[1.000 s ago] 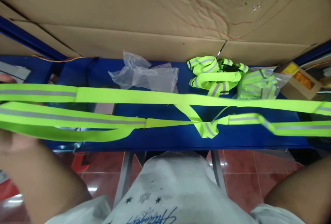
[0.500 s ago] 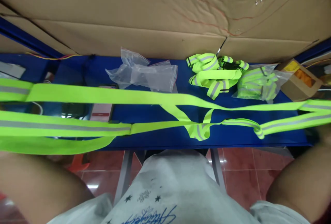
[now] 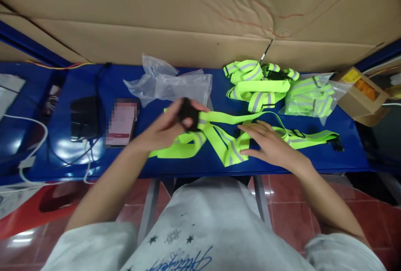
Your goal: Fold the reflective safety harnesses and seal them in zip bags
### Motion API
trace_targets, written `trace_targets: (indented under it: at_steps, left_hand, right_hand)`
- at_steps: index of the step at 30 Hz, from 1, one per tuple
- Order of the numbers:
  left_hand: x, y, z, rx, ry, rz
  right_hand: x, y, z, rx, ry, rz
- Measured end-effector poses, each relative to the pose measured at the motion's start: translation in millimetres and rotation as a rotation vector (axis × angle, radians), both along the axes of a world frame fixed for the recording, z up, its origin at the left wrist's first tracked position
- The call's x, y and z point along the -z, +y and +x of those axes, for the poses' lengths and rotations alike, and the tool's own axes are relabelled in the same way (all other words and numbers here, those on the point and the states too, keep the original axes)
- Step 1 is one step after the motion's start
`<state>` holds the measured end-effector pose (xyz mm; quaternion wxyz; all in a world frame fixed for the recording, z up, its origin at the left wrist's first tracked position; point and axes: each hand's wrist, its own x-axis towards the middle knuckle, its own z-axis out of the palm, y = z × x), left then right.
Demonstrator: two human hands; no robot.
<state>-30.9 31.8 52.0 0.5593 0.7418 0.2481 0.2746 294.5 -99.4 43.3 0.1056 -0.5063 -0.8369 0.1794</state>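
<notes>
A neon-green reflective strap [image 3: 219,135] with grey stripes lies gathered on the blue table [image 3: 62,158] in front of me. My left hand [image 3: 169,127] is closed on a black end piece [image 3: 189,113] of the strap, held just above the table. My right hand [image 3: 266,143] lies flat with fingers stretched out on the strap's folds near the middle. The strap's other end [image 3: 316,137] trails right to a black buckle.
Empty clear zip bags [image 3: 171,87] lie behind the strap. A pile of folded green straps [image 3: 257,85] and a bagged one [image 3: 310,97] sit at the back right, beside a small cardboard box [image 3: 360,95]. A phone [image 3: 121,122], black device [image 3: 84,117] and cables lie left. Cardboard sheets [image 3: 188,16] stand behind.
The strap was stretched wide between my arms; both hands have now come together to the middle, and the strap lies folded in loose loops on the table.
</notes>
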Motion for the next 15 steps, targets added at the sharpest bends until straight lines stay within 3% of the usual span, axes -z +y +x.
trace_targets:
  at_steps: [1,3,6,9,12,15]
  left_hand:
    - [6.9,3,19,0.131,0.073,-0.031]
    - [19.6,9,48,0.230,0.106,-0.045]
    - [32.2,14,65,0.323,0.153,-0.019]
    - [35.8,17,62,0.288,0.262,0.024]
    - [37.5,22,59,0.217,0.306,0.034]
    - [40.9,29,60,0.128,0.214,-0.037]
  right_hand:
    - [1.2,4,-5,-0.024,-0.021,-0.024]
    - [-0.6,6,-11,-0.067,-0.056,-0.073]
    - [-12.1,-7,-17,-0.103,-0.081,-0.053]
    - [-21.0,-32,-29,-0.158,-0.143,0.163]
    - [-13.8,-59,-45,-0.254,-0.234,0.391]
    - [3.3,-78,-59,-0.304,-0.264,0.388]
